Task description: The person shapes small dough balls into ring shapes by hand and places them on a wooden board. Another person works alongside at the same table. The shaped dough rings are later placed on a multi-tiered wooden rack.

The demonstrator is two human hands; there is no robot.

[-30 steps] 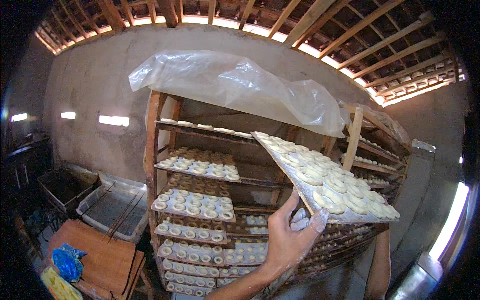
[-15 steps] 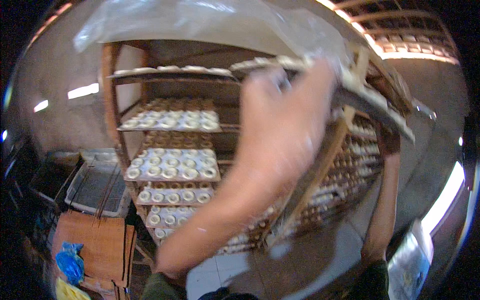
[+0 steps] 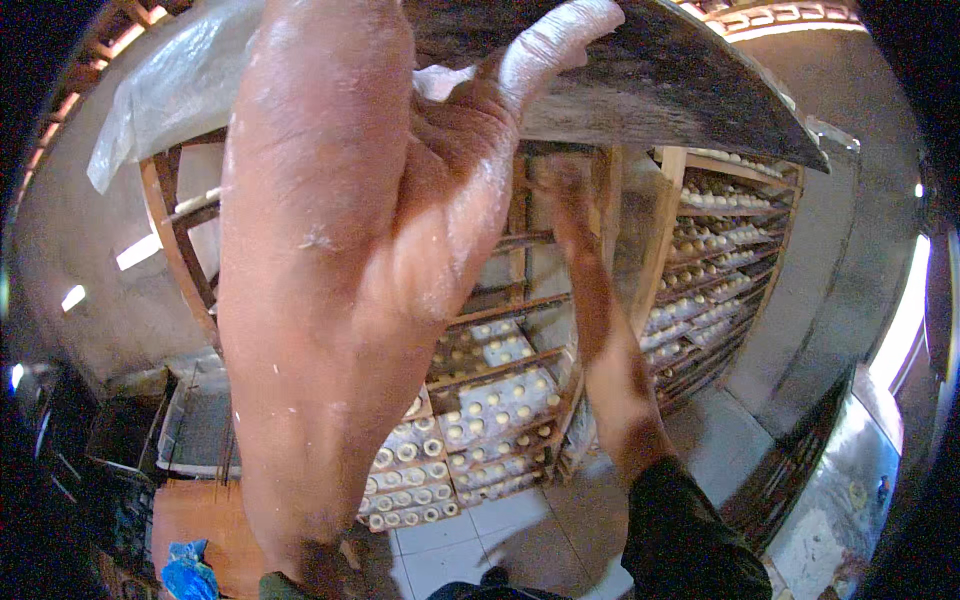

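My left hand point(image 3: 360, 160) fills the upper middle of the view, raised against a tray point(image 3: 690, 90) that shows its dark, mottled underside. Flour-dusted fingers and thumb grip the tray at the top, partly out of view. Farther back, my right hand point(image 3: 565, 180) reaches up just below the tray's lower edge, beside the rack's wooden uprights; its fingers are blurred, so contact is unclear. The dough on the tray is hidden from this angle.
Racks point(image 3: 670, 230) hold trays of dough balls point(image 3: 500, 410) and rings point(image 3: 400, 480). A plastic sheet point(image 3: 170, 90) drapes at upper left. Lower left are tubs point(image 3: 185, 440), brown boards point(image 3: 205, 515) and a blue bag point(image 3: 188, 568). A metal surface point(image 3: 830, 490) stands right.
The tray has risen higher and now shows its underside. My left hand moved up close to the camera, and my right hand moved up and leftward.
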